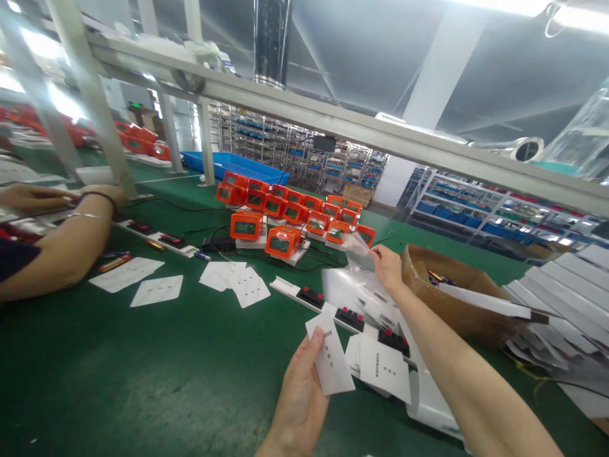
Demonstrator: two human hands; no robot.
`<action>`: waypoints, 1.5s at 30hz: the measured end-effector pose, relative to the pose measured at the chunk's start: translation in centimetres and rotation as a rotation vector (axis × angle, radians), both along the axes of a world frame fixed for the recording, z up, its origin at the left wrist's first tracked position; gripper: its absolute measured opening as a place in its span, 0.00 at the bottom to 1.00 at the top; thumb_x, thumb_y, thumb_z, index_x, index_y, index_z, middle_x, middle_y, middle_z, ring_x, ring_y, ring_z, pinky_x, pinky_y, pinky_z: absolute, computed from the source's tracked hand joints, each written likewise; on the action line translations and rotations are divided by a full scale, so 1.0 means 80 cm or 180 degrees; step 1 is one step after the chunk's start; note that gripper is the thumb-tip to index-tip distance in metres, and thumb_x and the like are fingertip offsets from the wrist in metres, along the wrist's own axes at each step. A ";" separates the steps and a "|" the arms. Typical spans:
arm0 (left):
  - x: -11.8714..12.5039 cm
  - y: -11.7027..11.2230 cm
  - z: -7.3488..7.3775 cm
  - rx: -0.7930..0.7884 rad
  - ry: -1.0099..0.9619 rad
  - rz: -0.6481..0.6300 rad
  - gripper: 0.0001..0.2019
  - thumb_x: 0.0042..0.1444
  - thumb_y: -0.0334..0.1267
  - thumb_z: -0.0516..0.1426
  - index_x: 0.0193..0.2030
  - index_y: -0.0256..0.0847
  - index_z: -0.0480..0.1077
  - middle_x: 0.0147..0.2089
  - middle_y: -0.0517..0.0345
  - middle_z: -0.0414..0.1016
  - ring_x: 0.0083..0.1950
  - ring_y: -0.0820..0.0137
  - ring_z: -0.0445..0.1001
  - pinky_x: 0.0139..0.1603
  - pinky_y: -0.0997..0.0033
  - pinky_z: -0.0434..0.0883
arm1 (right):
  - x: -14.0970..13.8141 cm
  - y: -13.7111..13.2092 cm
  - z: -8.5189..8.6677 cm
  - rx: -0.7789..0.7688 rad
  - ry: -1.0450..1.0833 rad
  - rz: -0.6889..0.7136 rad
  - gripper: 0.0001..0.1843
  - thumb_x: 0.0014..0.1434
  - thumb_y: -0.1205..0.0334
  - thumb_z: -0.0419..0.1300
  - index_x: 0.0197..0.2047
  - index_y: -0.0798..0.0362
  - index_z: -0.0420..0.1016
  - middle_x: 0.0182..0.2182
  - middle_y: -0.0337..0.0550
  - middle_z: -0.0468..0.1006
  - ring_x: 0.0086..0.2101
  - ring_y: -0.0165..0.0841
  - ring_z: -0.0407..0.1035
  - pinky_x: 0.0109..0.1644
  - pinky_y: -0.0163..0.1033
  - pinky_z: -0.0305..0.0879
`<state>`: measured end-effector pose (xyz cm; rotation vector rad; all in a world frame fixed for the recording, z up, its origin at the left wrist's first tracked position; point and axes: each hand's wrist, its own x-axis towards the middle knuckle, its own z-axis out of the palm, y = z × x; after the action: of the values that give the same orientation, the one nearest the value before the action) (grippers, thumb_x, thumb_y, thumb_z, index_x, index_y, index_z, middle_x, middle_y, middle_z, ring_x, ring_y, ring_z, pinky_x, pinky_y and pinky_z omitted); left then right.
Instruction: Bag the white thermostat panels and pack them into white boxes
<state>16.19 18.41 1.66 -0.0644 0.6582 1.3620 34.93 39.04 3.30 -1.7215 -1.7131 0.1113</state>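
My left hand point(303, 384) grips a small white card point(334, 365) with rows of dark marks, thumb on its face, above the green table. Farther up, my right hand point(387, 266) pinches a clear plastic film point(356, 251), lifting its edge. More of the sheeting point(340, 285) lies beneath, with dark rectangles showing on it. Between my hands runs a white strip point(285, 287) with black terminal-like blocks point(349, 317) bearing red parts. A stack of similar white cards point(385, 371) lies right of my left hand, partly over the strip.
Orange box-shaped devices with small screens point(283, 241) stand in rows at the back. An open cardboard box point(451, 298) holds batteries on the right, beside stacked white pieces point(566, 292). A co-worker's arm point(71, 247) reaches in from the left, near loose cards point(157, 290). A metal frame crosses overhead.
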 end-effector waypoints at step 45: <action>-0.104 -0.071 -0.019 0.1674 0.6923 -0.0720 0.19 0.48 0.51 0.56 0.40 0.38 0.72 0.51 0.39 0.68 0.57 0.44 0.61 0.58 0.42 0.55 | 0.116 -0.507 -0.007 -0.0394 0.2891 -0.1402 0.20 0.48 0.46 0.65 0.37 0.53 0.72 0.28 0.42 0.78 0.24 0.32 0.70 0.25 0.33 0.67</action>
<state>7.91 12.70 0.15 2.0705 1.8609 0.8472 44.25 -1.50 2.75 -1.6993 -0.6675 0.6880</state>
